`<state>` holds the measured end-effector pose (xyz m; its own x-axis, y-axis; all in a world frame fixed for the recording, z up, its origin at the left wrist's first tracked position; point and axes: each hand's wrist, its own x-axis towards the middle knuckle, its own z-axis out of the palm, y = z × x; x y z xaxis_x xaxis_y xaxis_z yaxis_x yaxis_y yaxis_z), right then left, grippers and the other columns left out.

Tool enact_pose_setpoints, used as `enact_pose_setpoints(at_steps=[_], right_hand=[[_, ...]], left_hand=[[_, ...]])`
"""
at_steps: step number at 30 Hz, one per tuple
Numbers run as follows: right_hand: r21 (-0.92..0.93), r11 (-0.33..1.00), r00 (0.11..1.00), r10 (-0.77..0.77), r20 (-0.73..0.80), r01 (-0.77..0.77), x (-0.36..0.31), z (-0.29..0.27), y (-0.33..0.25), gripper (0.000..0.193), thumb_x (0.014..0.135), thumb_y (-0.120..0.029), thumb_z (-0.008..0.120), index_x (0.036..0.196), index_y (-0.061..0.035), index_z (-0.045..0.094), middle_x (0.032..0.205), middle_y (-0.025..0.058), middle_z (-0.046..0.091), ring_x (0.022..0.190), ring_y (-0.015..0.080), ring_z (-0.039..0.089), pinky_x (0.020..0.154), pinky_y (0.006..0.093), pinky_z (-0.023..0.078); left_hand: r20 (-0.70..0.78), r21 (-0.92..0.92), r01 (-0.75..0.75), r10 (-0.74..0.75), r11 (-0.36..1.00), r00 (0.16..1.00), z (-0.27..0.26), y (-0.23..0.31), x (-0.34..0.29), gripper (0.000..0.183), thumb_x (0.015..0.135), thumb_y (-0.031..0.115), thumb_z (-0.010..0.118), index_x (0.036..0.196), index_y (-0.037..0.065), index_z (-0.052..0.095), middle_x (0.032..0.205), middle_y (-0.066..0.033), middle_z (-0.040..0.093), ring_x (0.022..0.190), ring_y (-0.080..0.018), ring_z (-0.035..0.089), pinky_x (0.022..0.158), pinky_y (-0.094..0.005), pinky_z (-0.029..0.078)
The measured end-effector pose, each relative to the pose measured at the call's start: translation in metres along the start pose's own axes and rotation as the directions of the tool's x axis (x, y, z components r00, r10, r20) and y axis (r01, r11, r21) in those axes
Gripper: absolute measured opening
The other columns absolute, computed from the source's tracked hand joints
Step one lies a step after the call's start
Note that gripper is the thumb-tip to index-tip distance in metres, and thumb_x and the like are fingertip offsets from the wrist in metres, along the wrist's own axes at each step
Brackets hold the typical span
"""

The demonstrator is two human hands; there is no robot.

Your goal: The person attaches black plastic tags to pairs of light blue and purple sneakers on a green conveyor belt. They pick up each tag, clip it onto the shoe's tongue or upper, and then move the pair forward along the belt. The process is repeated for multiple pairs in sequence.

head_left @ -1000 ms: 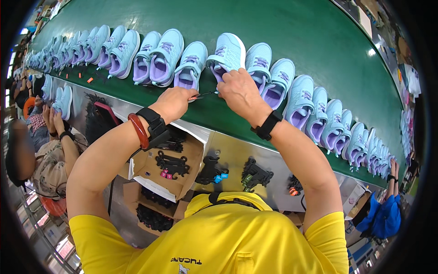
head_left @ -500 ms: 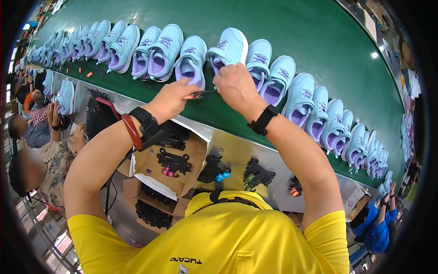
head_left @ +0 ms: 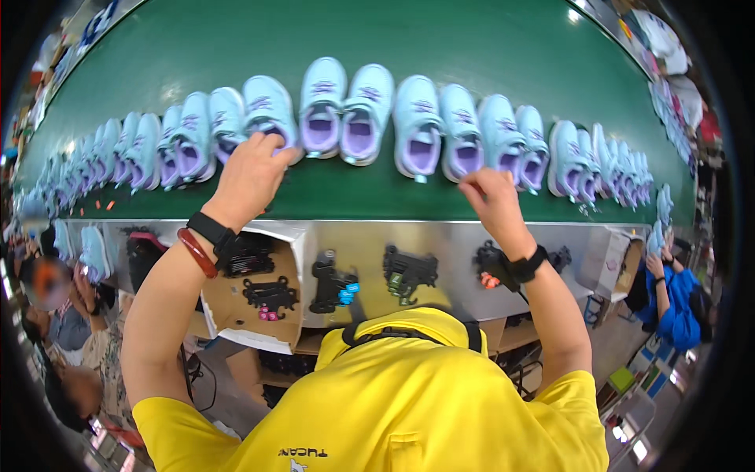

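A long row of light blue sneakers with purple laces and linings stands toes away from me on the green table (head_left: 440,35). My left hand (head_left: 250,175) is at the heel opening of one sneaker (head_left: 267,101), fingers curled and touching its collar. A small dark and orange bit shows below that palm; what the hand holds is hidden. My right hand (head_left: 495,203) hovers by the heels of a sneaker (head_left: 461,118) and its right-hand neighbour (head_left: 497,124). Its fingers are bent together in a loose pinch, slightly blurred. Between my hands stands a pair, the left sneaker (head_left: 323,82) beside the right sneaker (head_left: 370,90).
Below the table edge, an open cardboard box (head_left: 295,315) holds black hooked pieces. More black pieces (head_left: 409,266) with coloured tags hang on the metal panel. Orange scraps (head_left: 110,205) lie at the left. Other people sit at the left and right (head_left: 678,307).
My hands have moved apart. The right let go of the sneaker it held and went right; the left moved to another sneaker. Its orange-handled snips no longer show plainly. The whole view has shifted.
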<state>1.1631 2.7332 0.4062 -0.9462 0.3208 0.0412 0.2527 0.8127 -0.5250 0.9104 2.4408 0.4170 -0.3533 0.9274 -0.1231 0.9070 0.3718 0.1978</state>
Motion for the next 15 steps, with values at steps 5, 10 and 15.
enact_pose_setpoints(at_steps=[5, 10, 15], right_hand=[[-0.166, 0.97, 0.942, 0.218, 0.254, -0.179, -0.118, -0.044, 0.065, 0.035, 0.067, -0.012, 0.075, 0.098, -0.0067, 0.06, 0.094, 0.0135, 0.058, 0.086, 0.0317, 0.056, 0.079, 0.0413, 0.044], [-0.304, 0.924, 0.892, 0.326, 0.312, -0.231, -0.165, -0.044, 0.079, 0.049, 0.059, -0.018, 0.08, 0.102, -0.0075, 0.059, 0.097, 0.0097, 0.057, 0.096, 0.0288, 0.051, 0.081, 0.0389, 0.044], [-0.073, 0.983, 0.947, 0.183, 0.263, -0.169, -0.164, -0.051, 0.097, 0.031, 0.063, -0.015, 0.077, 0.091, -0.0064, 0.064, 0.089, 0.0086, 0.058, 0.09, 0.0304, 0.052, 0.077, 0.0403, 0.043]], left_hand=[[0.051, 0.05, -0.016, 0.013, 0.999, 0.999, 0.045, 0.041, 0.045, 0.062, 0.07, 0.017, 0.076, 0.127, 0.021, 0.052, 0.105, -0.0144, 0.056, 0.102, -0.0297, 0.053, 0.1, -0.0543, 0.031], [-0.031, -0.018, 0.234, -0.235, 0.972, 0.972, 0.084, 0.058, 0.07, 0.028, 0.073, 0.024, 0.074, 0.099, 0.016, 0.067, 0.088, -0.0123, 0.054, 0.097, -0.0313, 0.054, 0.103, -0.0595, 0.022], [-0.142, -0.099, 0.299, -0.311, 0.949, 0.94, 0.101, 0.095, 0.085, 0.022, 0.079, 0.024, 0.069, 0.098, 0.013, 0.063, 0.09, -0.0132, 0.053, 0.095, -0.0326, 0.052, 0.096, -0.0604, 0.025]])
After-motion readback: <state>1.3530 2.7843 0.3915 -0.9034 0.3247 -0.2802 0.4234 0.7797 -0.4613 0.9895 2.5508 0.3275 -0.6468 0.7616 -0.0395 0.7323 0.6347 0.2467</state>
